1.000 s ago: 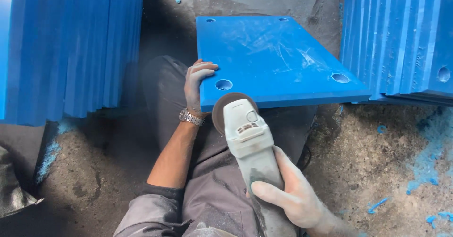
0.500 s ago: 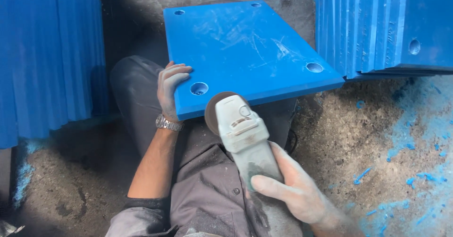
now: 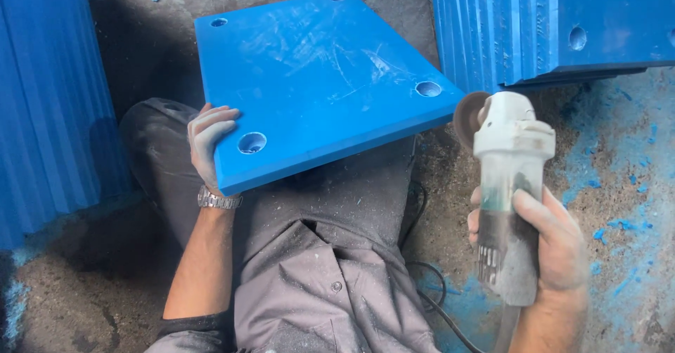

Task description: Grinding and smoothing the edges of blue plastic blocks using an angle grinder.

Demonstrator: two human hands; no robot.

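Head view: the thick blue plastic plate with round holes rests on the person's lap. The left hand grips its near left corner; right of the plate, the right hand is closed around a dusty grey angle grinder, whose disc could catch the trouser leg.

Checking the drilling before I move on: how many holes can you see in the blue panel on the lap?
4, one per corner of the blue panel: near left by the left hand, near right, far left, far right. None looks hidden.
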